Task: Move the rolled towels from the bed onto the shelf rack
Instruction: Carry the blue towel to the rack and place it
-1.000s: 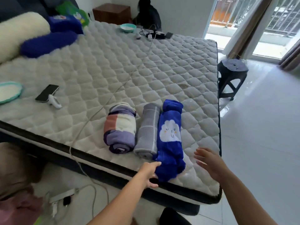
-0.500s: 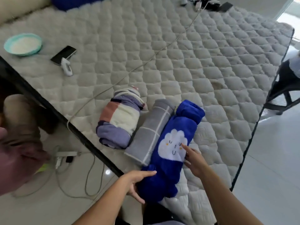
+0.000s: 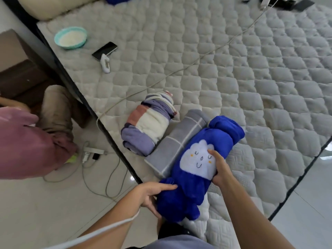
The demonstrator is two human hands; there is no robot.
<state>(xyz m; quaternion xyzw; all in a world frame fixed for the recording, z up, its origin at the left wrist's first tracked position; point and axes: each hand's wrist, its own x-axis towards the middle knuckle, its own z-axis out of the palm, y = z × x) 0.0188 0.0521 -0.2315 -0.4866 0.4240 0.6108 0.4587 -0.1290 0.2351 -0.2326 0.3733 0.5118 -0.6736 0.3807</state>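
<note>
Three rolled towels lie side by side near the corner of the quilted bed [image 3: 233, 78]. The blue towel with a white cloud face [image 3: 195, 166] is nearest me. My left hand [image 3: 152, 196] grips its near end and my right hand [image 3: 218, 166] clasps its right side over the cloud. A grey checked towel [image 3: 175, 146] lies against its left side. Further left sits a purple, pink and white striped towel [image 3: 147, 128]. No shelf rack is in view.
On the bed lie a teal bowl [image 3: 71, 37], a black phone [image 3: 105, 50], a small white gadget [image 3: 106, 63] and a long cable [image 3: 179, 71]. Another person in a pink top [image 3: 27, 142] crouches at left by a power strip [image 3: 91, 153] on the tiled floor.
Both hands have closed on the blue towel, the left on its near end and the right on its side. The view has swung closer and tilted over the towels.
</note>
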